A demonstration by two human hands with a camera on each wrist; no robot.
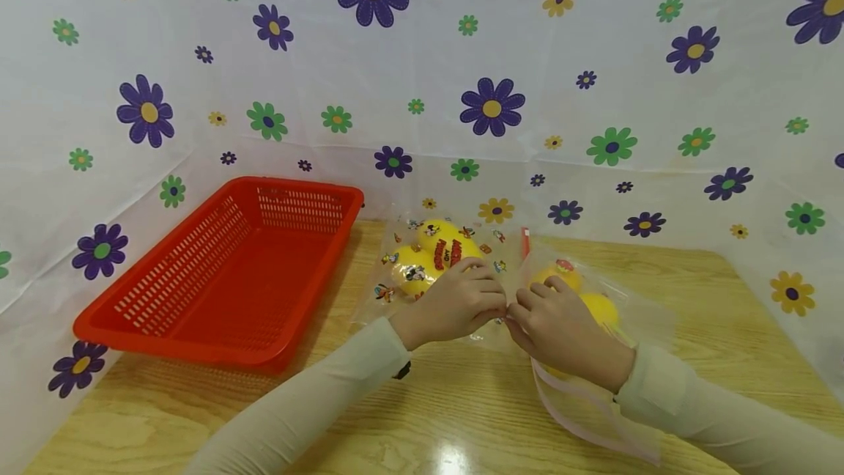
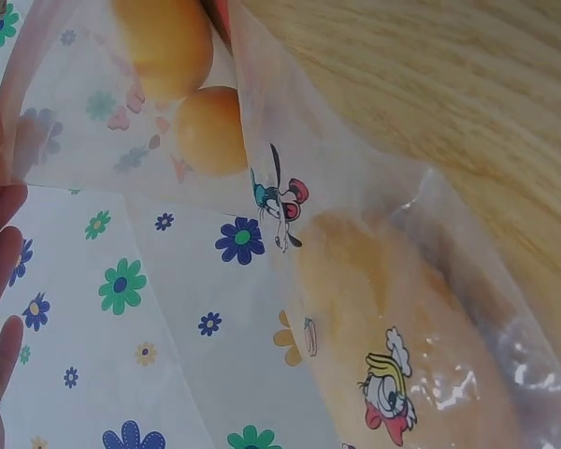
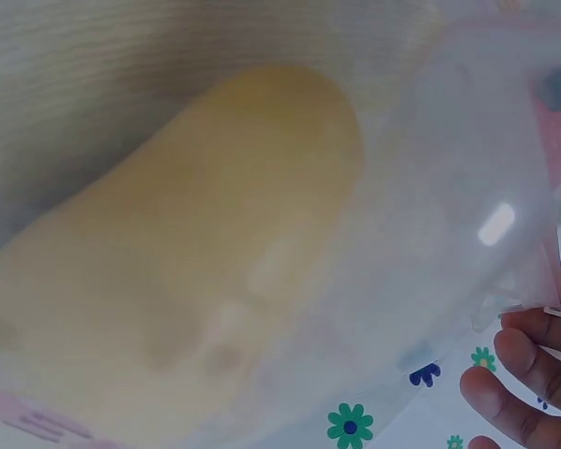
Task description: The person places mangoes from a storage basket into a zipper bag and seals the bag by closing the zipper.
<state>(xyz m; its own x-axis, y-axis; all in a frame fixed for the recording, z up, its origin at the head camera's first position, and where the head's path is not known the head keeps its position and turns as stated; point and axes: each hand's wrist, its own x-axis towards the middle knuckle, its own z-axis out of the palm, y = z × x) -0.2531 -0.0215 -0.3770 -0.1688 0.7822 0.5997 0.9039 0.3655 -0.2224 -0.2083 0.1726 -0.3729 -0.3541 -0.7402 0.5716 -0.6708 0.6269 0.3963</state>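
Two clear plastic bags with yellow, rounded fruit-like things inside lie on the table. The left printed bag (image 1: 431, 259) carries cartoon figures and red lettering. My left hand (image 1: 455, 303) reaches over its lower right part, and its fingertips pinch the plastic edge between the bags. Close against them, my right hand (image 1: 560, 328) pinches the same edge, over the right bag (image 1: 598, 310). A small whitish zip slider (image 3: 556, 307) shows by the right fingers (image 3: 533, 369) in the right wrist view. Which bag the pinched edge belongs to is hidden by the fingers.
A red perforated plastic basket (image 1: 257, 292) stands on the left of the wooden table (image 1: 395, 416). A flower-printed white sheet (image 1: 422, 79) hangs behind and at both sides. Along the right bag runs a pale pink band (image 1: 593, 431) that curves toward the front.
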